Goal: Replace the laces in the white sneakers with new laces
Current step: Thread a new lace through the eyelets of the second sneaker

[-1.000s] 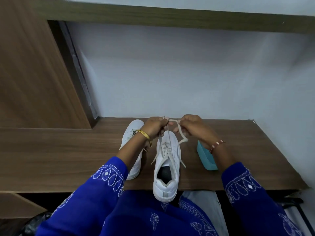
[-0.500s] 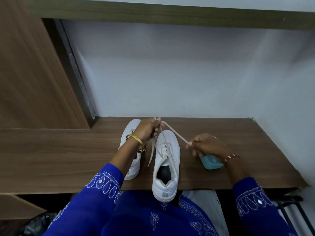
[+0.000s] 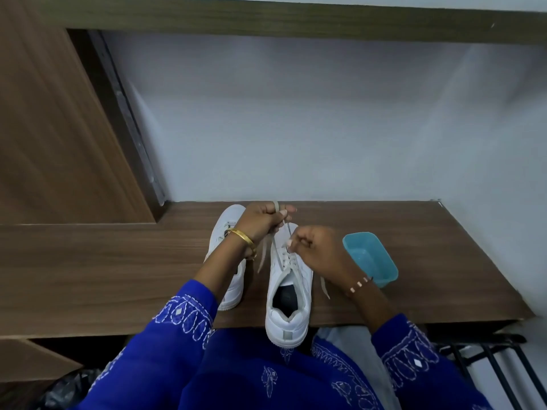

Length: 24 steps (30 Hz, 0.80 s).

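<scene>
Wooden panel: far to the left of both grips, standing upright behind the table.
Table: wood-grain top under everything; the person's blue sleeves come in over its near edge.
Left sneaker: white, flat on the table, directly below and behind the left wrist, which hides much of it; whether it is laced cannot be told.
Left hand: fingers curled tight round the lace, gripping it just above the toe of the right sneaker; a gold bangle sits on the wrist.
Lace: off-white; one short end pokes up out of the top of the left fist, another strand hangs down from that fist along the left side of the right sneaker, and a further end trails onto the table below the right wrist.
Right sneaker: white, toe away from the person, heel overhanging the near table edge; it lies under both grips, with lace crossing its upper eyelets.
Right hand: fingertips pinched together at the eyelets on the shoe's tongue; what exactly they pinch is too small to tell, though it appears to be lace.
Blue tray: just beside the right wrist, on its outer side, resting on the table, apart from the shoe.
</scene>
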Each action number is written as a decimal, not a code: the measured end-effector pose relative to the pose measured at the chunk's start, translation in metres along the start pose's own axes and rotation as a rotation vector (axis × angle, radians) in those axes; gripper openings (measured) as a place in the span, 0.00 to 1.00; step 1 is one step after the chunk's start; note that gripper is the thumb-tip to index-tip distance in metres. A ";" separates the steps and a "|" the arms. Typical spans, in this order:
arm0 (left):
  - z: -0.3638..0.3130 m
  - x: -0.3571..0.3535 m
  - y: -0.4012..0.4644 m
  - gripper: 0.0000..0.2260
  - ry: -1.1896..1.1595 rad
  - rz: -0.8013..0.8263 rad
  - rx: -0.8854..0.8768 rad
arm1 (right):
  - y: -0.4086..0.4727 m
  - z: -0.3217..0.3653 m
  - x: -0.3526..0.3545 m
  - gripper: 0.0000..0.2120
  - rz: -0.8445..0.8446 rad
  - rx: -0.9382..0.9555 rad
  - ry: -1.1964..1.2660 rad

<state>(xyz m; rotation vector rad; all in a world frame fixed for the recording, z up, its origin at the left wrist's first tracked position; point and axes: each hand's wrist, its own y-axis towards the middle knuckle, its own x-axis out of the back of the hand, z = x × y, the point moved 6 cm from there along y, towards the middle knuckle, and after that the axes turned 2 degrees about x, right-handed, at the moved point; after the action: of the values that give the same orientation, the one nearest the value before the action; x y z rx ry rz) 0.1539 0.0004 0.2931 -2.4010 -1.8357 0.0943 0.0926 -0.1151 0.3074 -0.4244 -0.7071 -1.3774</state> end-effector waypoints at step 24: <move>-0.016 0.003 -0.022 0.05 0.455 -0.329 -0.514 | 0.026 -0.030 -0.009 0.09 -0.078 -0.307 0.652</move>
<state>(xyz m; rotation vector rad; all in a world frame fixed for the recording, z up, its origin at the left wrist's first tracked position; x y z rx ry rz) 0.1353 0.0083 0.3115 -2.0803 -2.1581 -0.9726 0.1233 -0.1235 0.2824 -0.1629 0.0241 -1.5863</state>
